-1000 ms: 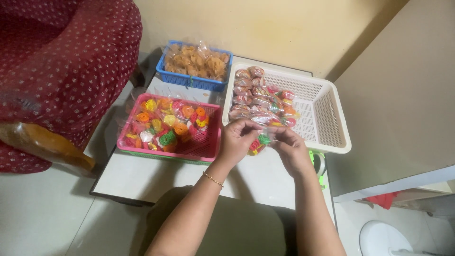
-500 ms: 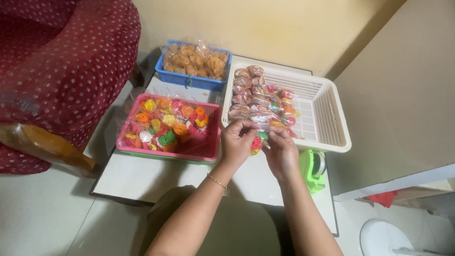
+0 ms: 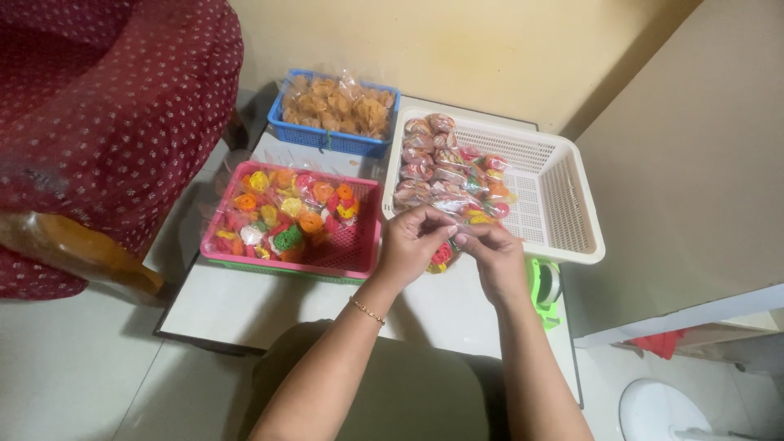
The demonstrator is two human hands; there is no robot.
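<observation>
My left hand (image 3: 414,244) and my right hand (image 3: 492,253) meet over the white table, both pinching one small clear packet of colourful snacks (image 3: 442,256) that hangs between them. The packet is just in front of the white basket (image 3: 572,204), which holds several filled packets along its left side. To the left of my hands stands a pink basket (image 3: 359,249) with loose red, orange, yellow and green snacks in clear plastic. A thin bracelet is on my left wrist.
A blue basket (image 3: 327,140) of brown snack packets sits at the back by the wall. A green tape dispenser (image 3: 542,287) lies right of my right hand. A dotted red cloth (image 3: 114,122) covers something at the left. The white table (image 3: 245,302) ends near my lap.
My hands drew closer together and shifted slightly left with the packet between them. The green dispenser, first partly hidden by my right hand, has come into view.
</observation>
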